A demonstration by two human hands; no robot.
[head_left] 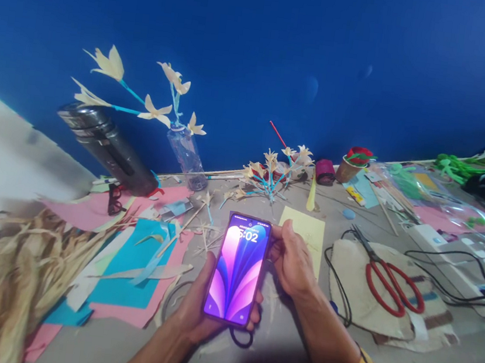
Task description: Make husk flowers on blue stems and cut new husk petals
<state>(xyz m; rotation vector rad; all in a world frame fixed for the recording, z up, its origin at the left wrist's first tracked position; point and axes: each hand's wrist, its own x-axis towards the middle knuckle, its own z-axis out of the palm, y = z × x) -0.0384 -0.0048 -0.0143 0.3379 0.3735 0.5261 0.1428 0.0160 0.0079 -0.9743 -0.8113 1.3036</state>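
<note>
A smartphone [237,278] with a lit purple and pink lock screen is held upright over the table. My left hand [194,308] wraps around its lower part, thumb along the left edge and fingertips showing at the right. At the upper right edge, my right hand [297,262] has its fingers curled against the phone, with the thumb raised; part of the fingers is hidden. A black strap loop [241,339] hangs below the phone. Behind my right hand lies a pale yellow paper sheet [313,231].
Red-handled scissors [395,288] rest on a cloth [350,271] at right, beside black cables and a power strip [449,260]. Dried husks [0,281] and coloured paper [123,290] cover the left. Behind stand a dark flask [113,154], a bottle [187,160] with husk flowers, and smaller flowers [272,170].
</note>
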